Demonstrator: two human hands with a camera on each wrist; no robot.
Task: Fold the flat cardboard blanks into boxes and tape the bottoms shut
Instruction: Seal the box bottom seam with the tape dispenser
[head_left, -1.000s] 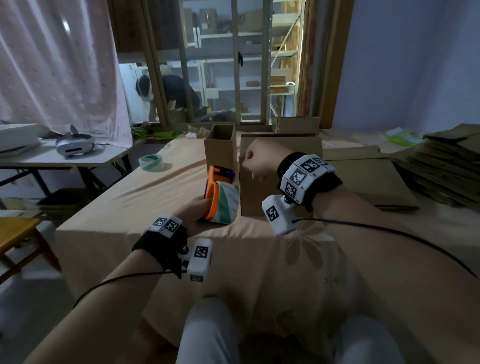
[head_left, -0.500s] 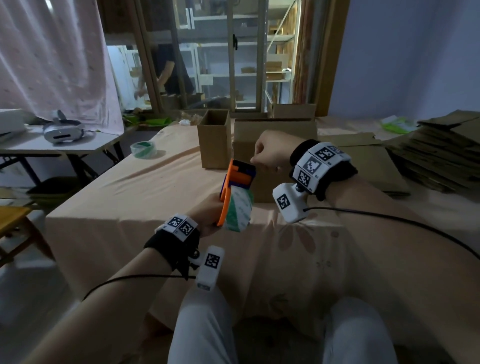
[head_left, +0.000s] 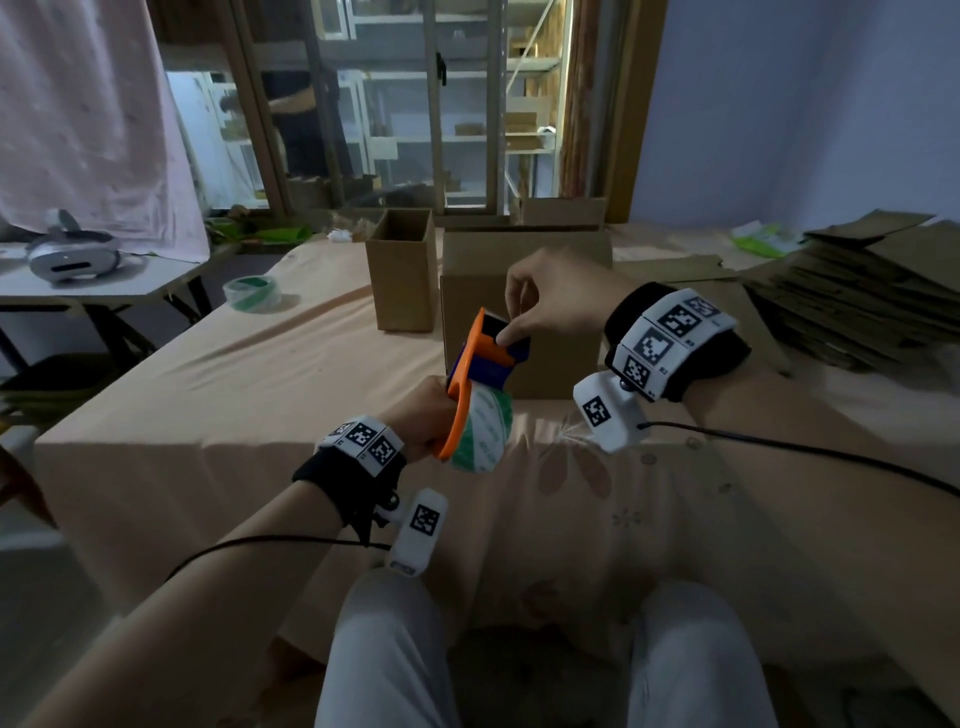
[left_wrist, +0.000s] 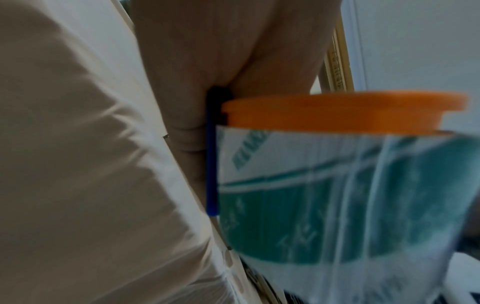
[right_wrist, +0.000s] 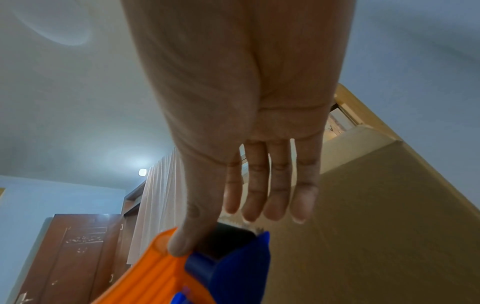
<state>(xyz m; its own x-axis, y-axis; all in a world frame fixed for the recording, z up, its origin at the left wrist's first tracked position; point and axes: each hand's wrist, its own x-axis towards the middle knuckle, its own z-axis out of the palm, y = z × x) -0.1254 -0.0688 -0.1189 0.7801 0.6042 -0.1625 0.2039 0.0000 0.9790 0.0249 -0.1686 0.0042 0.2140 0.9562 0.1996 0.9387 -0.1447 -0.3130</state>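
Observation:
My left hand (head_left: 426, 415) grips the handle of an orange and blue tape dispenser (head_left: 470, 374) loaded with a green and white tape roll (head_left: 485, 431), held above the table's near edge. The left wrist view shows the roll (left_wrist: 337, 195) close up under the orange frame. My right hand (head_left: 506, 322) is at the dispenser's head. Its thumb tip (right_wrist: 179, 244) touches the orange frame beside the black roller, and its fingers (right_wrist: 275, 195) lie straight behind the serrated blade. A closed large cardboard box (head_left: 524, 270) stands just behind the dispenser.
A small upright open box (head_left: 402, 270) stands left of the large one. A stack of flat blanks (head_left: 857, 291) lies at the right. A spare tape roll (head_left: 253, 294) sits on the cloth-covered table (head_left: 208, 415). A side table (head_left: 104, 286) carries a headset.
My left hand has lifted the dispenser up and toward me. My right hand has left the box top, uncurled from a fist and come onto the dispenser's head.

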